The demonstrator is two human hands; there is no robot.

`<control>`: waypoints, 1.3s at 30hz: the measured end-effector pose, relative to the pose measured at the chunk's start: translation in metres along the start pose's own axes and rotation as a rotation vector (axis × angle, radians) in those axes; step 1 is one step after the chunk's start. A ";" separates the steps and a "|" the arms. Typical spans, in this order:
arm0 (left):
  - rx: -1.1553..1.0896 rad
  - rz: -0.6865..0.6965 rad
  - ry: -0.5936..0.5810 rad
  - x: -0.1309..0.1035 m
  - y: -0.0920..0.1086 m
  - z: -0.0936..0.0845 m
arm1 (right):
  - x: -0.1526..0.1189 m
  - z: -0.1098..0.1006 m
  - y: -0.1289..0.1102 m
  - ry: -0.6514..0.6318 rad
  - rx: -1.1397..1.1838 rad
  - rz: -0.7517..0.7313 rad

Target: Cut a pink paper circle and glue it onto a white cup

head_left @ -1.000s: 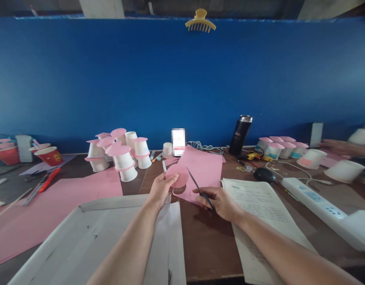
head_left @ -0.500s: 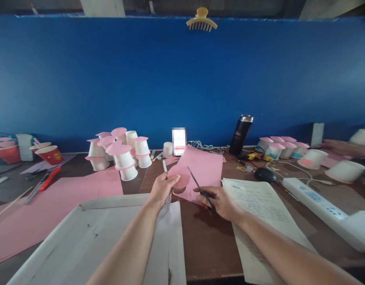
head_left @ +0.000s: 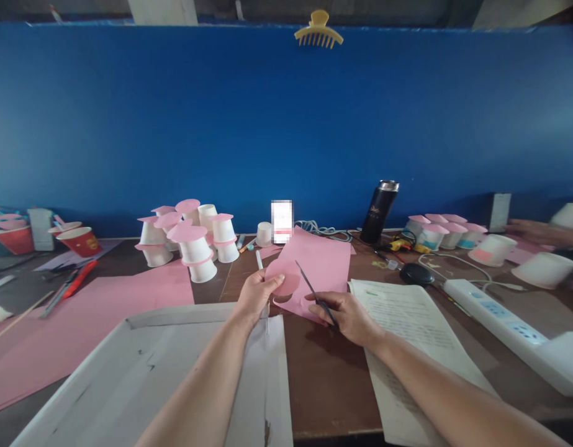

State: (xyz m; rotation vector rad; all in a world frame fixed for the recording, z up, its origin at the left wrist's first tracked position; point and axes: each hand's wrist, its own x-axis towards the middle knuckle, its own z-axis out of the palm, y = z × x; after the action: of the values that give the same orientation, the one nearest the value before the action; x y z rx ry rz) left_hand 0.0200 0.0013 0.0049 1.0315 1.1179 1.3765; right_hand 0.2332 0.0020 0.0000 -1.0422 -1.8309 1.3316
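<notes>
Between the thumb and fingers of my left hand (head_left: 259, 292) is the rounded edge of a pink paper (head_left: 326, 254), near the middle of the table. My right hand (head_left: 344, 313) is closed on dark scissors (head_left: 309, 284), whose blades point up and left over the pink paper. A curved cut edge shows below the rounded part, between my hands. Whether the rounded part is fully separate from the sheet, I cannot tell.
White cups with pink discs (head_left: 193, 248) are stacked at the left. A black bottle (head_left: 379, 211), printed sheets (head_left: 407, 323) and a power strip (head_left: 505, 323) lie rightward. Another person's hand (head_left: 537, 231) shows at far right. A white tray (head_left: 174, 313) sits front left.
Both hands keep nearly the same pose on the paper and scissors. The whole view has shifted very slightly. At the far left edge, a pale object shows more.
</notes>
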 end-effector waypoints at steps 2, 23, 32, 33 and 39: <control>0.000 0.001 -0.001 0.000 0.000 0.000 | 0.000 0.000 0.000 0.002 0.000 0.001; -0.190 -0.009 0.039 0.001 0.002 0.001 | 0.002 0.001 0.001 0.045 -0.011 0.021; -0.338 0.018 0.045 0.000 0.007 0.002 | 0.001 0.001 0.004 0.008 -0.039 0.009; -0.346 0.019 0.048 0.000 0.007 0.002 | 0.001 0.000 0.004 0.010 -0.047 0.005; -0.334 0.018 0.040 0.000 0.008 0.004 | 0.000 0.000 0.005 0.015 -0.062 -0.001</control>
State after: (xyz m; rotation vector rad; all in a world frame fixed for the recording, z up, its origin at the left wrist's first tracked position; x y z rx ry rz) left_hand 0.0224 0.0016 0.0133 0.7762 0.8700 1.5412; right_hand 0.2341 0.0033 -0.0046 -1.0803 -1.8716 1.2706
